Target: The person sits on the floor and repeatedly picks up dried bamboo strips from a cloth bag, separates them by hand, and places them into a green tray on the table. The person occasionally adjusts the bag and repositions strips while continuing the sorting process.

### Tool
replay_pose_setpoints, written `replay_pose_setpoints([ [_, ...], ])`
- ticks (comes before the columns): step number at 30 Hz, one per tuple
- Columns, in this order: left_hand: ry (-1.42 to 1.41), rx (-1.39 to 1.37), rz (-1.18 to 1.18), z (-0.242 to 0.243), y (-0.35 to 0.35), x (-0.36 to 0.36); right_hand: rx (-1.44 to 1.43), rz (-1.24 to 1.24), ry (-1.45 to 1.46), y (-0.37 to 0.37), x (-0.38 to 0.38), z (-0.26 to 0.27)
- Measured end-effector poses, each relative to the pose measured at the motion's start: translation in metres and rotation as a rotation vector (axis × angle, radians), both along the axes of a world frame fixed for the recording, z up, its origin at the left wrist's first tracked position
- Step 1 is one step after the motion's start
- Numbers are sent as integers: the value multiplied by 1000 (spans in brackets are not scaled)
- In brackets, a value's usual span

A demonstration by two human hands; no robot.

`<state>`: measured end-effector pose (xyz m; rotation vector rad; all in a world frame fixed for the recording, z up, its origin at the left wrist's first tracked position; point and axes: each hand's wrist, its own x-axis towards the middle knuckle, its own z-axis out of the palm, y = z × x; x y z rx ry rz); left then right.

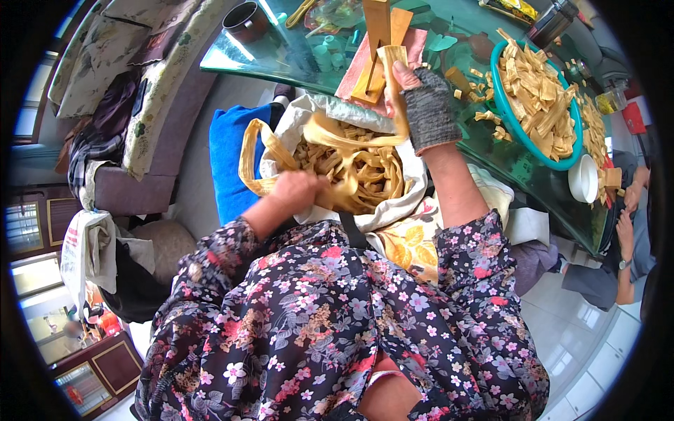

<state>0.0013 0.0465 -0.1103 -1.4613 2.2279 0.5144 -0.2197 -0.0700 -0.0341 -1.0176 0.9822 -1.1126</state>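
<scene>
My right hand [429, 108], in a grey knitted fingerless glove, grips a long tan ribbed strip [396, 66] between thumb and fingers. The strip's upper end is beside a wooden stand [375, 26] with a thin dark blade-like piece. From there it hangs down and loops across a white woven sack [350, 113] in front of my lap. Many more tan strips [374, 168] lie coiled in this sack. My bare left hand [296, 192] is over the sack's near left side, blurred, beside another looped strip [250, 158]. Whether its fingers hold a strip is unclear.
Beneath the stand a pink cloth [350, 73] lies on a glass table [305, 73]. A teal basket [578, 123] of cut pieces and a white bowl [583, 179] stand right. A dark mug [245, 22] is at the back left. Another person's hands [626, 226] show far right.
</scene>
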Motion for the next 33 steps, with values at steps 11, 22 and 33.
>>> replay_pose_setpoints([
  [11, 670, -139, 55, -19, -17, -79, -458, -20, 455, 14, 19, -5],
  [22, 1213, 432, 702, 23, -20, -33, -717, -28, 588, 26, 19, 2],
  [33, 1791, 655, 1195, 58, -48, -33, -666, 435, 463, 46, 36, -5],
])
